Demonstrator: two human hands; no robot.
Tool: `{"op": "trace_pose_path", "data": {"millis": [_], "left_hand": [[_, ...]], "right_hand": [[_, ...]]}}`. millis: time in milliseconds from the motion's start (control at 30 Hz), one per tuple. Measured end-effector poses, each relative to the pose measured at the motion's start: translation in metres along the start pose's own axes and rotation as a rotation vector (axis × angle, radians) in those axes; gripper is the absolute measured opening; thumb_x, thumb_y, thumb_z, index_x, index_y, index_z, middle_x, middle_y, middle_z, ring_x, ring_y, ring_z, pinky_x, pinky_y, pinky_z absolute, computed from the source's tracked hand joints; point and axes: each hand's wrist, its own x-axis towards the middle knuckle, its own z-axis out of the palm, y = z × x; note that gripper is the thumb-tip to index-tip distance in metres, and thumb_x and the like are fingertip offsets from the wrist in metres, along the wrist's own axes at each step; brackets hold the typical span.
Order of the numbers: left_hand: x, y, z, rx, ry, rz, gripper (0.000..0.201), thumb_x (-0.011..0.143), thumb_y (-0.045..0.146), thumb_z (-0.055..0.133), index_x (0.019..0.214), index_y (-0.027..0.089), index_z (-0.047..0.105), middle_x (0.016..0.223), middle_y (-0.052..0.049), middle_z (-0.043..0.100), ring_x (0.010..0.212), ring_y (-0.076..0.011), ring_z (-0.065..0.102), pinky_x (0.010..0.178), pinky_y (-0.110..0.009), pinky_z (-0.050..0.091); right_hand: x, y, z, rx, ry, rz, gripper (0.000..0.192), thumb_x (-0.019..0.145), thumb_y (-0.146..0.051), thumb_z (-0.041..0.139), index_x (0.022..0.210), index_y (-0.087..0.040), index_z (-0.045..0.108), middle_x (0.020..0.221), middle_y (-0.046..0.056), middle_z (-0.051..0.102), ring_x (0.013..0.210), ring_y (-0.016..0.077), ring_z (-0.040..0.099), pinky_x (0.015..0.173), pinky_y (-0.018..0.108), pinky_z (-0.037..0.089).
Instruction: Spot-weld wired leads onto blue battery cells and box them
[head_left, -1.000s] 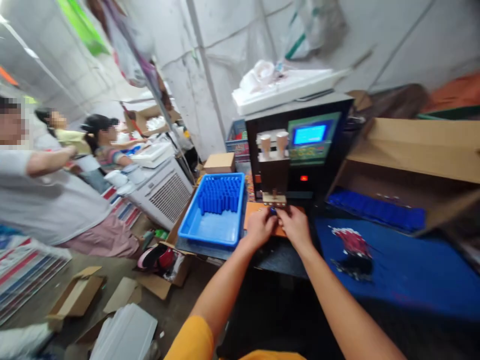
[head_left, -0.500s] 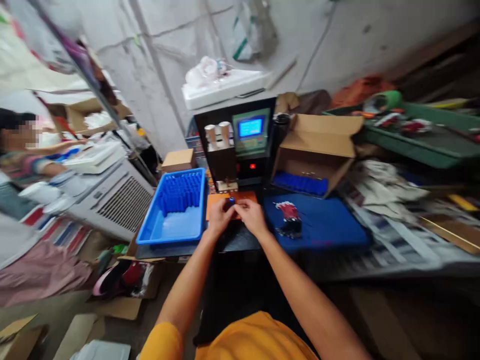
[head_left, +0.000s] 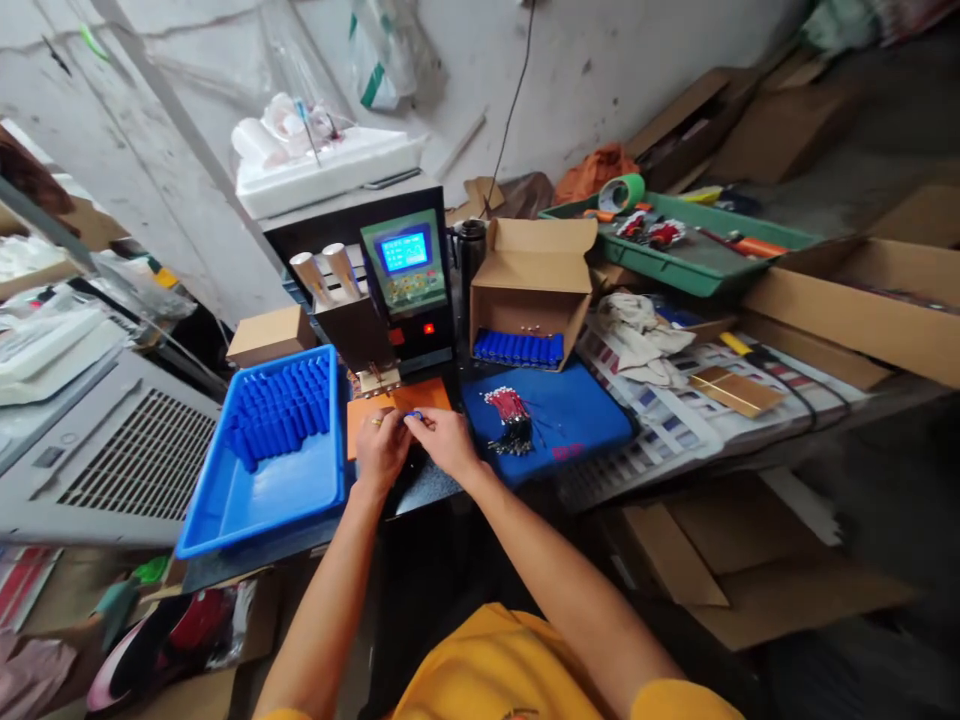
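Observation:
In the head view my right hand (head_left: 444, 440) is closed, its thumb and forefinger pinching a small blue cylindrical battery cell (head_left: 413, 415), mostly covered by the fingers. Beside it my left hand (head_left: 380, 447), with a ring on one finger, has its fingertips pressed together. What it grips, if anything, is hidden. Both hands are over the front of an orange mat (head_left: 431, 392), just below the electrode end (head_left: 379, 380) of a spot welder (head_left: 420, 345) with a lit blue display. To the right, a bundle of red and black wires (head_left: 510, 415) lies on a blue pad (head_left: 585, 415).
Left of the hands stands a blue tray (head_left: 277, 495) with rows of blue cells (head_left: 281, 410). Behind the pad an opened cardboard box (head_left: 536, 255) holds more cells. A green tray (head_left: 697, 265) with tape and tools sits at the back right. A grey vented machine (head_left: 142, 440) is at far left.
The view has swung to the right, so the workbench appears further left and the co-worker is out of view. My hands stay together in front of the welder, the blue cell still between them.

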Motion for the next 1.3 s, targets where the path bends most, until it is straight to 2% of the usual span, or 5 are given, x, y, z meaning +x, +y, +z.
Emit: {"op": "trace_pose_path", "data": {"millis": [167,367,533,867,1300], "left_hand": [[-0.007,-0.004,-0.003,-0.046,0.057,0.102,0.027,0.085,0.04,0.065,0.103,0.02,0.063,0.099,-0.011,0.07,0.088,-0.0235,0.067,0.077,-0.034,0.049],[-0.011,-0.003,-0.001,-0.021,0.052,0.187,0.021,0.086,0.034,0.066,0.102,0.022,0.064,0.093,-0.007,0.072,0.083,-0.0229,0.068,0.076,-0.034,0.05],[-0.01,0.0,0.0,0.013,0.112,0.254,0.018,0.085,0.03,0.067,0.1,0.021,0.065,0.09,-0.007,0.072,0.08,-0.0222,0.068,0.074,-0.033,0.051],[-0.006,0.004,-0.002,0.039,0.152,0.334,0.016,0.086,0.026,0.068,0.099,0.018,0.065,0.087,-0.007,0.072,0.076,-0.0197,0.067,0.071,-0.03,0.05],[-0.008,0.0,-0.003,-0.02,0.133,0.29,0.014,0.086,0.027,0.067,0.097,0.018,0.067,0.089,-0.007,0.072,0.079,-0.0192,0.067,0.074,-0.03,0.049]], "right_hand": [[-0.004,0.018,-0.02,0.065,0.073,0.058,0.032,0.09,-0.044,0.055,0.096,-0.019,0.074,0.066,0.001,0.063,0.054,0.0146,0.056,0.052,0.025,0.047],[0.018,0.034,-0.115,-0.374,0.426,-0.05,0.037,0.094,-0.035,0.055,0.124,-0.017,0.069,0.097,0.011,0.067,0.089,0.0228,0.066,0.087,0.034,0.053],[0.04,0.049,-0.176,-0.806,0.401,0.087,0.042,0.097,-0.022,0.049,0.136,-0.011,0.059,0.115,0.019,0.064,0.106,0.0291,0.064,0.096,0.038,0.05],[0.06,0.055,-0.183,-1.219,0.187,0.395,0.045,0.099,-0.018,0.042,0.143,-0.007,0.048,0.116,0.022,0.068,0.104,0.0307,0.068,0.087,0.036,0.053],[0.028,0.061,-0.192,-0.979,0.285,0.237,0.034,0.097,-0.021,0.049,0.126,-0.013,0.065,0.116,0.014,0.071,0.107,0.024,0.067,0.092,0.029,0.048]]}}
